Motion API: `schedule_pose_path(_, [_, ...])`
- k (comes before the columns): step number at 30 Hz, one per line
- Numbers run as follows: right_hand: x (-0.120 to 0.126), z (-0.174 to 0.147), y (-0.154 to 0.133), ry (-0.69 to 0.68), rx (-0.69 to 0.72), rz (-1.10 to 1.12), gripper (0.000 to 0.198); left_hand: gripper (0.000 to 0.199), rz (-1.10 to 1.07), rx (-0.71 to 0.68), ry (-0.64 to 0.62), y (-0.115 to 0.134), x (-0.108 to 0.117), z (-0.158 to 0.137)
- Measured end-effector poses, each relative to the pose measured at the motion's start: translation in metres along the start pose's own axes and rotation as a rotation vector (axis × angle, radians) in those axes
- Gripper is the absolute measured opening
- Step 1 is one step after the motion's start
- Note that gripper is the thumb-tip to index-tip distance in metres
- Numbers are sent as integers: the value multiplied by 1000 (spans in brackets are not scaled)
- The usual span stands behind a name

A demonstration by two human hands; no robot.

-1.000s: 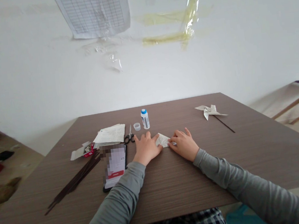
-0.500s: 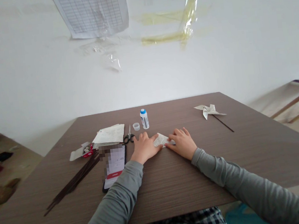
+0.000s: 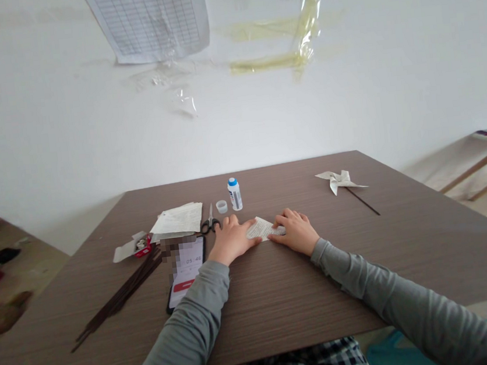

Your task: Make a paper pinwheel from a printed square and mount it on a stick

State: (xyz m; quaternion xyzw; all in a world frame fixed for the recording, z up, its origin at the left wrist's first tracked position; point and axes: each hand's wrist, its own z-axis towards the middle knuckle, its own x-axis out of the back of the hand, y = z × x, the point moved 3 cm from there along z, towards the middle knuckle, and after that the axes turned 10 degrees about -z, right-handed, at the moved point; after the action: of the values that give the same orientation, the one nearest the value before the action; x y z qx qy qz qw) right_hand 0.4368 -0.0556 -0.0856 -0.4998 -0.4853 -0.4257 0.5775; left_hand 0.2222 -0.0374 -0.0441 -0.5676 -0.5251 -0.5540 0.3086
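A small folded piece of printed paper [image 3: 262, 227] lies on the table between my hands, its point facing the wall. My left hand [image 3: 232, 239] holds its left corner, the thumb along the near edge. At the right corner, my right hand [image 3: 295, 230] grips the paper between thumb and forefinger. Just beyond my left hand are scissors [image 3: 210, 222] with black handles, a small clear plastic cup [image 3: 222, 206] and a white glue-like bottle [image 3: 235, 195] with a blue cap.
Left on the table [image 3: 275, 302] lie a phone [image 3: 192, 270], a bundle of dark thin sticks [image 3: 116, 296], a stack of printed paper sheets [image 3: 180, 219] and an open small red-and-white box [image 3: 142, 245]. A paper pinwheel [image 3: 341, 181] on a stick lies at the far right.
My left hand has shifted slightly left along the paper, so more of the paper's printed face shows. My right hand stays nearly where it was.
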Motion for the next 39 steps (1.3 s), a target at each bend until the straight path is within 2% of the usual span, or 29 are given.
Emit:
schedule_pose_path(14, [-1,2,5,0,16,17,24,61,3,-6,18,-28,5,-7])
schedule_pose_path(28, [2,1,9,4,2,18,22,64,7,-13,18,-58,11,-16])
schedule_pose_path(34, [1,1,13,6,0,33,21,69,25,-36,44,-60,9,-15])
schedule_pose_path(39, [-1,4,14,6,14,39,22,65,-89,-125,105,-53,3,-9])
